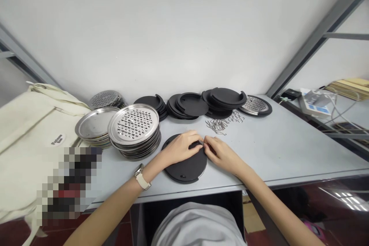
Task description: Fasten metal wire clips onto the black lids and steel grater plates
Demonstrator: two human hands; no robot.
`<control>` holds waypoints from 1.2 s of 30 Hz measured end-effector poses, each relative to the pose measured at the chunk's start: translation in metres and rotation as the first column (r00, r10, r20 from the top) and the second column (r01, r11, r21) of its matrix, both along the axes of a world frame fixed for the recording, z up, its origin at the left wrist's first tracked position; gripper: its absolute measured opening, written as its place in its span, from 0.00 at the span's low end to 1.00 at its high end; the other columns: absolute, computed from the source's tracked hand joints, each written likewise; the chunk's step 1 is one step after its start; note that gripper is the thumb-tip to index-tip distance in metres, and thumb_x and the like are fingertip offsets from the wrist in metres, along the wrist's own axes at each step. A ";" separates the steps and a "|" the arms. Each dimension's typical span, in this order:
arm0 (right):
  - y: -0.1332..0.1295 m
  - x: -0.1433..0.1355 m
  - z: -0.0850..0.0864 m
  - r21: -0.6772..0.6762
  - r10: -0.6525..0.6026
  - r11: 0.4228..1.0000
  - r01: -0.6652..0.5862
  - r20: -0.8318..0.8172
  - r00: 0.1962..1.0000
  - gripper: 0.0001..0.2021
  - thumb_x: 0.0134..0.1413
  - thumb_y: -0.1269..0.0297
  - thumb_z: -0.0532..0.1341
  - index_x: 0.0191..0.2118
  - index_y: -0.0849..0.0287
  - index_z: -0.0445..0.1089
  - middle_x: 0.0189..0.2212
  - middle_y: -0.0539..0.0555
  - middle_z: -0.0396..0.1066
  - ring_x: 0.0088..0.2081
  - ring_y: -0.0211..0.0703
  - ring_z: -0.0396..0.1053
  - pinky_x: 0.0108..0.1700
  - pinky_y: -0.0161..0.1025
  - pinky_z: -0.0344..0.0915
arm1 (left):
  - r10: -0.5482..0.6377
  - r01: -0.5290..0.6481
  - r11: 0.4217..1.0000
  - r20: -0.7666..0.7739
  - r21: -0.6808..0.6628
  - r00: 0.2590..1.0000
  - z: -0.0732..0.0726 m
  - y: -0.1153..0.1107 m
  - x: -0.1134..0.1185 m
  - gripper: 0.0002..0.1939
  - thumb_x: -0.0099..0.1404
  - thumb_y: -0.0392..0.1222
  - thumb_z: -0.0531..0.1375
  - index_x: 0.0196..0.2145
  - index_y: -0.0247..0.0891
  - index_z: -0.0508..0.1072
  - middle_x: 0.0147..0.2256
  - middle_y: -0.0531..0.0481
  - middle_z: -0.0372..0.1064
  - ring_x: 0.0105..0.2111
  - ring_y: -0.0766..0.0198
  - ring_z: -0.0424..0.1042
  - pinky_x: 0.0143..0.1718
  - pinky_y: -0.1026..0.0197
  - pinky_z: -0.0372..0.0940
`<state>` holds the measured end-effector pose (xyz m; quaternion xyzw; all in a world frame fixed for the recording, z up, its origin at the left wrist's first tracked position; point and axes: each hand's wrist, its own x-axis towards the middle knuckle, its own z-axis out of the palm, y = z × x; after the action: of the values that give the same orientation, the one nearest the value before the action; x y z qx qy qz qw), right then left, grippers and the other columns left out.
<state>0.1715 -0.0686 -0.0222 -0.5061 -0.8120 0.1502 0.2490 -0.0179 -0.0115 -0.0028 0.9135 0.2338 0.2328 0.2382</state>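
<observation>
A round black disc [186, 167] lies on the grey table near its front edge. My left hand [184, 147] rests over the disc's upper part, thumb and fingers curved together at its upper right edge. Beside it, my right hand [217, 152] is closed in a pinch at the same edge, its fingertips touching those of the left. Whatever small part is between the fingertips is too small to make out. Behind the hands are a pile of metal hooks [217, 125] and several small rings [236, 117].
At the left stand stacked perforated metal discs [134, 125], plain metal discs [96, 123] and a cream bag [31, 134]. Stacks of black discs [191, 103] line the wall. A perforated disc in a black holder [255, 105] lies back right, before a metal frame post [305, 46].
</observation>
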 end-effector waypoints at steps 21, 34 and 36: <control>0.001 0.000 -0.001 0.014 0.000 1.000 0.000 0.001 1.000 0.07 0.64 0.70 0.48 0.32 0.56 0.55 0.26 0.49 0.62 0.29 0.42 0.61 0.33 0.37 0.56 | -0.035 0.036 0.999 0.033 -0.011 0.999 -0.001 0.002 0.001 0.06 0.66 0.35 0.55 0.40 0.37 0.70 0.34 0.51 0.63 0.35 0.64 0.65 0.40 0.63 0.60; 0.001 0.001 0.000 0.019 -0.008 1.000 0.009 -0.019 1.000 0.08 0.64 0.71 0.48 0.32 0.56 0.58 0.26 0.50 0.63 0.29 0.42 0.61 0.32 0.37 0.57 | 0.021 -0.018 0.996 -0.031 0.090 0.999 0.003 -0.002 -0.001 0.06 0.67 0.39 0.55 0.40 0.39 0.70 0.39 0.49 0.65 0.43 0.59 0.63 0.49 0.55 0.58; 0.000 0.001 0.000 0.016 -0.003 1.000 0.004 -0.021 1.000 0.08 0.63 0.71 0.48 0.32 0.56 0.58 0.26 0.50 0.63 0.29 0.42 0.62 0.32 0.37 0.57 | 0.023 -0.021 0.995 -0.029 0.094 0.999 0.004 -0.002 -0.001 0.07 0.67 0.38 0.54 0.42 0.39 0.70 0.41 0.48 0.65 0.44 0.58 0.62 0.50 0.55 0.59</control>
<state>0.1720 -0.0683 -0.0218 -0.5039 -0.8096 0.1484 0.2618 -0.0190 -0.0138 0.0008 0.9243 0.2363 0.2324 0.1892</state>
